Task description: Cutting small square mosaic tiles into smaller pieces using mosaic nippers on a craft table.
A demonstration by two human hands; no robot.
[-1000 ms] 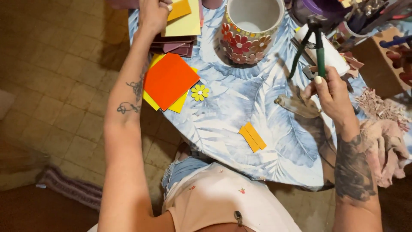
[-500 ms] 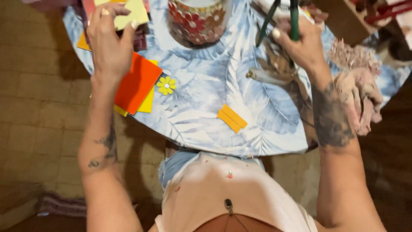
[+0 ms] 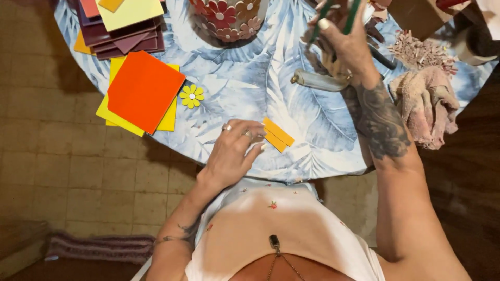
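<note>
— Orange strips [image 3: 277, 134]: two small ones lying side by side near the front edge of the tabletop [image 3: 312, 156], on the blue leaf-print cloth. The left hand [image 3: 234, 153] rests beside them, fingers loosely curled, fingertips [image 3: 259, 149] touching their near end but not clamped on anything.

— So what could go wrong?

— They sit close to the rim — a clumsy pinch or a nudge could, I think, slide one off onto the tiled floor [image 3: 78, 177]. Lying tight together, they might also lift as a pair.

— And the other hand?

— The right hand [image 3: 346, 49] is raised and closed around a green-handled tool [image 3: 333, 18]; I cannot tell what kind. Below it lies a small clear bottle [image 3: 319, 80] on its side, which a lowered wrist could likely knock rolling.

— Anything else near?

— A yellow paper flower [image 3: 191, 96] beside the orange square [image 3: 145, 89]; well apart from the strips.
</note>
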